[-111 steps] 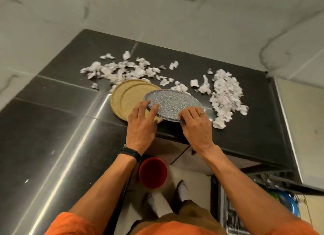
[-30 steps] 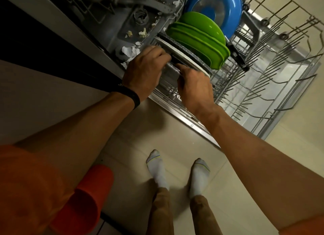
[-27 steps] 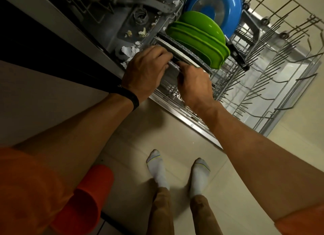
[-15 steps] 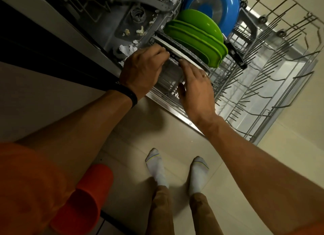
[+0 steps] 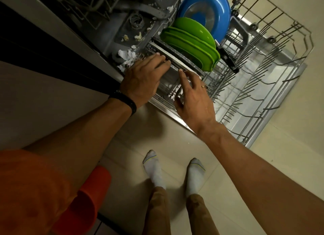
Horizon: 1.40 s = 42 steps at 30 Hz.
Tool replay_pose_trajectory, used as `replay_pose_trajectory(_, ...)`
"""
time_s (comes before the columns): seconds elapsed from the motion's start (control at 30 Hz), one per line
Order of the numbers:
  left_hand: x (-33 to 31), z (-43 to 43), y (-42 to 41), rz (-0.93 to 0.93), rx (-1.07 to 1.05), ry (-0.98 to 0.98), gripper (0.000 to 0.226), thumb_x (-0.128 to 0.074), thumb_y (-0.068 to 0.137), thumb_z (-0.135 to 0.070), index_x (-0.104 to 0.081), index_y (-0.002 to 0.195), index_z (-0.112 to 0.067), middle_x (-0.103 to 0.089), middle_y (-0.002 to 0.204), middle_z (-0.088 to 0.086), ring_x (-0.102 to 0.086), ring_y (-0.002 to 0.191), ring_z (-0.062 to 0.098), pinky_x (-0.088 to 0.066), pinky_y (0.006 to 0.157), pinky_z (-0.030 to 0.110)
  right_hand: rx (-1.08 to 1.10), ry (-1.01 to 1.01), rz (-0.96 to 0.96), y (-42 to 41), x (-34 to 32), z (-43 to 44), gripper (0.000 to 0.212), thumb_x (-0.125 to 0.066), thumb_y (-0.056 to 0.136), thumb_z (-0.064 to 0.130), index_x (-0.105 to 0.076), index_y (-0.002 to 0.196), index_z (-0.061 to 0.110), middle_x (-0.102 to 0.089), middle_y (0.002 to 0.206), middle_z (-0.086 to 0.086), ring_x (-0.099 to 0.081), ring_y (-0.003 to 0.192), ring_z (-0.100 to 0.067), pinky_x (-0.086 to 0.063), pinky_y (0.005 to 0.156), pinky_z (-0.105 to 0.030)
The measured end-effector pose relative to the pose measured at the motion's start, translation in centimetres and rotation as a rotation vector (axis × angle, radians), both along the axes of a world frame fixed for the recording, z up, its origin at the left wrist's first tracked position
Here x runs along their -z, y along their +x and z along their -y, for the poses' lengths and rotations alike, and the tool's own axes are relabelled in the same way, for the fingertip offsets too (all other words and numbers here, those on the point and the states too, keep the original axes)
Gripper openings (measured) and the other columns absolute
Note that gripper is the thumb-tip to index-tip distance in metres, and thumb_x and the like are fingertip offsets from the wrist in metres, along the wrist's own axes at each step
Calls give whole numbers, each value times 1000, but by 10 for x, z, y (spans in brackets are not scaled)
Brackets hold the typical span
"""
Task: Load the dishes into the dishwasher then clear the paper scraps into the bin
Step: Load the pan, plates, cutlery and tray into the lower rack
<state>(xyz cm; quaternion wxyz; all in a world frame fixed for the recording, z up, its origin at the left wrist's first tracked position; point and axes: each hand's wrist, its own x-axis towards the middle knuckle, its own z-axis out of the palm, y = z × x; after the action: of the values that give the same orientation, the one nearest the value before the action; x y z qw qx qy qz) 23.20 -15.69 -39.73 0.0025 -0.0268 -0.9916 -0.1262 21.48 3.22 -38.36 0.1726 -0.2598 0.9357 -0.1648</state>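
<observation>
view from above of a person bending over an open dishwasher with its lower rack (image 5: 273,63) pulled out over a pale tiled floor. a speckled grey plate (image 5: 174,64) stands on edge in the rack's tines, just in front of a white-backed speckled plate (image 5: 177,56), then a row of green plates (image 5: 192,42) and a blue bowl (image 5: 205,12) behind those. the left hand (image 5: 143,78), with a dark band at the wrist, reaches in from the left, and its fingers (image 5: 162,60) lie over the plate's top rim. the thumb is hidden, so it cannot be told whether this hand grasps the plate or only rests on it. the right hand (image 5: 194,103), wearing a ring, is released, fingers spread and fairly straight, with the tip of the index finger touching the same rim just to the right of the left fingertips. torn paper scraps (image 5: 128,56) lie inside the dishwasher, left of the plate. a red bin (image 5: 87,199) stands on the floor at lower left, beside the person's white-socked feet.
</observation>
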Motion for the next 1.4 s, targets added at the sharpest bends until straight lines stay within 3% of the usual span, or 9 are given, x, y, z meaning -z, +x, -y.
replay_pose_trajectory(0.17,-39,-23,6,131,-53,-47,59,-65,92,-10,-47,148,-15,-48,152,12,-44,141,31,-38,113,48,-16,47,14,1,-45,-17,79,-68,94,31,-25,160,18,-34,155,-8,-53,127,-30,-58,89,-43)
replay_pose_trajectory(0.33,-130,-59,37,157,-138,-19,67,-69,89,-12,-45,151,-16,-47,153,11,-48,138,30,-39,113,45,-63,68,5,5,-138,-29,64,-62,97,33,-37,153,17,-41,151,-6,-55,127,-31,-55,93,-46)
replay_pose_trajectory(0.5,-246,-88,75,136,-286,-8,61,-66,89,-18,-48,148,-16,-50,151,9,-51,135,29,-44,105,46,-127,19,-38,19,-244,-40,60,-63,94,28,-42,150,19,-44,149,-3,-56,125,-27,-56,92,-44)
replay_pose_trajectory(0.63,-319,-102,111,112,-377,-14,60,-59,95,-25,-41,152,-21,-44,156,5,-45,141,25,-41,109,44,-166,-33,-93,39,-315,-54,59,-63,95,29,-43,150,19,-46,150,-2,-54,128,-24,-55,96,-44)
replay_pose_trajectory(0.87,-430,-113,197,-70,-557,-26,54,-57,98,-30,-45,150,-22,-46,155,5,-47,139,25,-40,110,44,-333,-188,-119,98,-418,-67,52,-67,93,25,-51,142,17,-54,138,-2,-58,118,-23,-55,94,-44)
replay_pose_trajectory(1.4,-492,-35,478,-243,-1199,-149,53,-54,97,-34,-49,148,-22,-46,155,8,-48,138,24,-42,109,42,-948,-438,-238,316,-495,111,46,-73,89,27,-63,133,17,-63,129,0,-61,115,-20,-56,91,-35)
